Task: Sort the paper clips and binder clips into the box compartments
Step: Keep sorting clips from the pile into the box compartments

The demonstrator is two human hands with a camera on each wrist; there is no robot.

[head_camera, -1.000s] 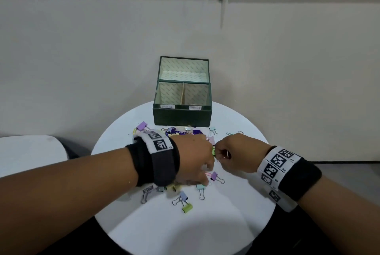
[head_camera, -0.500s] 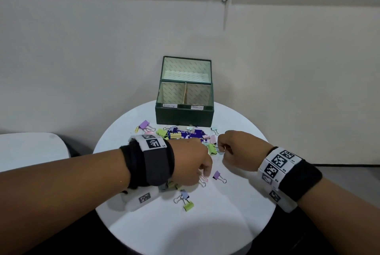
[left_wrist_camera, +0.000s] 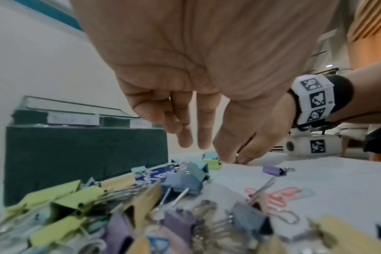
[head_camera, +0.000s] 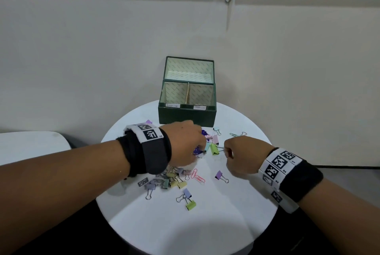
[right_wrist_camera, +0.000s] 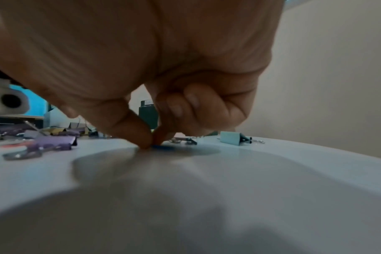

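A dark green box (head_camera: 187, 117) stands at the table's far edge, lid upright, with two labelled front compartments. Pastel binder clips (head_camera: 170, 178) and pink paper clips (head_camera: 197, 175) lie scattered in front of it. My left hand (left_wrist_camera: 194, 144) hovers over the clips near the box, fingers hanging straight down and holding nothing. My right hand (head_camera: 226, 152) is down at the table; its thumb and index finger pinch a flat blue paper clip (right_wrist_camera: 162, 147) that lies on the surface. A green binder clip (head_camera: 213, 148) lies between the two hands.
The round white table (head_camera: 205, 224) is small, and its front half is bare. A purple binder clip (head_camera: 220, 175) and a blue and green pair (head_camera: 190, 201) lie apart from the heap. A second white table (head_camera: 30, 145) stands at the left, a wall right behind.
My left hand has moved away from the right hand, up and toward the box. The right hand has stayed low at the same spot on the table.
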